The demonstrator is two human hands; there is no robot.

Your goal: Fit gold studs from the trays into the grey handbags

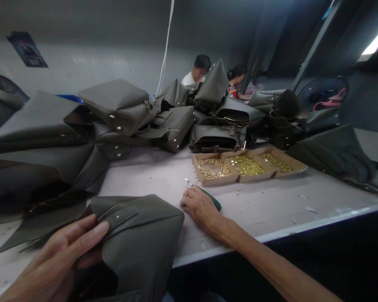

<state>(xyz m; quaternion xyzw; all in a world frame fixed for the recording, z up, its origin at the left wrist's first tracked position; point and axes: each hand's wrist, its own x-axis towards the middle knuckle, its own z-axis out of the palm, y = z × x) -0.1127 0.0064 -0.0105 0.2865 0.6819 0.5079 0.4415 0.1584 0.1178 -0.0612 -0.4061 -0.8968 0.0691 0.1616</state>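
Biggest thing here is the pale bench [267,214], running across most of the view. Next up, a heap of dark grey-green bags [113,94] along its far side and down the left, piled every which way. One more bag [145,239] sits at the near edge, left of centre, partly over the bench. Then three cardboard trays [220,181] in a row behind the right hand [197,205], sides touching.

Hands: the left hand [59,256] has its grip pinched on the edge of that near bag, thumb on the outside. The right one is curled over a green-handled screwdriver [212,200] just in front of the trays — can't tell if that grip is actually closed on it. Smallest stuff: shiny gold-coloured bits [248,165] in the trays, plus a tiny gold stud [118,216] on the near bag's strap.
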